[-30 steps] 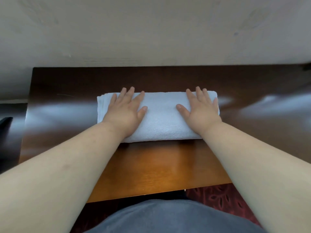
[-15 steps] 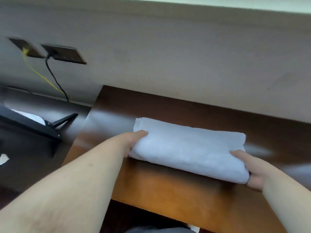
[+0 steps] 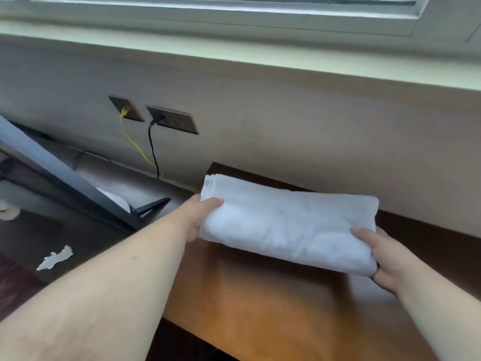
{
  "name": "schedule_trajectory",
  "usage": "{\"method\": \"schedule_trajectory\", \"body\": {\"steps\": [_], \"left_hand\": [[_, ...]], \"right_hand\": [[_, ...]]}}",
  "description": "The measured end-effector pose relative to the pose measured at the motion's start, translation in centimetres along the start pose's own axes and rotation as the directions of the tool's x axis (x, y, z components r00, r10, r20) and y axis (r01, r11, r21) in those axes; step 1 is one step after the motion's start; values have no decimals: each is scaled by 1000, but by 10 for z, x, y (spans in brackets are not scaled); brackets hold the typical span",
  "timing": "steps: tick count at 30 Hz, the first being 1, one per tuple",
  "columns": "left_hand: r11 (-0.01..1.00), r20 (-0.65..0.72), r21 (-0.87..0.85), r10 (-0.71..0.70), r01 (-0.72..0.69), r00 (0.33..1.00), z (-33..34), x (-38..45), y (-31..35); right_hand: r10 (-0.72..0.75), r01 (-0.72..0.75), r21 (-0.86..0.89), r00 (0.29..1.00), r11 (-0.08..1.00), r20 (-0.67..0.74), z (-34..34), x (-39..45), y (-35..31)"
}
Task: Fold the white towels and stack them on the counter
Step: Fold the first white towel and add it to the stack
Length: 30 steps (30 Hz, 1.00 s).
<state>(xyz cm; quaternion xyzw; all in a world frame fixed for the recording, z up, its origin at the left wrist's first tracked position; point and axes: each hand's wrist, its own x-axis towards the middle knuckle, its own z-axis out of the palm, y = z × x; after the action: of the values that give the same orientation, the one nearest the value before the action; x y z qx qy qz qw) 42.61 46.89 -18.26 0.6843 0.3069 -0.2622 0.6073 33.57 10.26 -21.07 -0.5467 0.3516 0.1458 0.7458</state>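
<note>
A folded white towel (image 3: pixel 283 225) is held just above the brown wooden table (image 3: pixel 255 300), tilted with its left end higher. My left hand (image 3: pixel 200 217) grips its left end, thumb on top. My right hand (image 3: pixel 382 259) holds its right end, thumb on top and fingers underneath. The towel's shadow falls on the wood below it.
To the left stands a dark lower counter (image 3: pixel 78 230) with a dark slanted frame (image 3: pixel 65 178) and something white beneath it. Wall sockets (image 3: pixel 171 122) with a yellow and a black cable sit above the counter. A white scrap (image 3: pixel 54 257) lies at the left.
My hands went from pressing flat on the towel to gripping its ends, and the towel has come up off the table. The view has swung left and upward.
</note>
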Motion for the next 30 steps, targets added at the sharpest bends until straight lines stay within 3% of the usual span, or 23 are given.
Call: {"method": "schedule_trajectory", "body": {"steps": [10, 13, 16, 18, 19, 21, 22, 23, 24, 26, 30], "left_hand": [[994, 42, 86, 64, -68, 997, -44, 130, 55], [961, 4, 249, 125, -122, 992, -38, 156, 50], [906, -72, 403, 169, -126, 983, -32, 164, 47], [772, -190, 609, 362, -180, 913, -30, 153, 46], [636, -174, 725, 540, -264, 823, -28, 145, 43], [218, 159, 840, 776, -497, 611, -19, 128, 29], [39, 352, 812, 763, -582, 542, -12, 123, 18], [-74, 489, 776, 698, -626, 524, -5, 117, 10], [-122, 549, 771, 624, -625, 556, 1, 113, 4], [-117, 532, 815, 539, -567, 653, 10, 109, 1], [-147, 497, 861, 449, -487, 743, 24, 90, 14]], "right_hand": [[-103, 101, -19, 977, 995, -187, 86, 77, 9], [-138, 65, -213, 926, 975, -352, 96, 88, 18], [-250, -21, -486, 837, 874, -486, 106, 89, 15], [-404, -24, -642, 758, 767, -512, 116, 82, 12], [-505, -8, -751, 735, 660, -451, 123, 79, 11], [-579, -19, -937, 782, 348, -231, 142, 74, 16], [-544, -29, -978, 827, 209, -141, 150, 74, 20], [-479, -45, -991, 872, 127, -101, 156, 75, 23], [-421, -56, -994, 903, 91, -89, 159, 77, 24], [-356, -52, -995, 931, 91, -81, 157, 82, 25], [-293, 13, -991, 956, 134, -27, 143, 62, 10]]}}
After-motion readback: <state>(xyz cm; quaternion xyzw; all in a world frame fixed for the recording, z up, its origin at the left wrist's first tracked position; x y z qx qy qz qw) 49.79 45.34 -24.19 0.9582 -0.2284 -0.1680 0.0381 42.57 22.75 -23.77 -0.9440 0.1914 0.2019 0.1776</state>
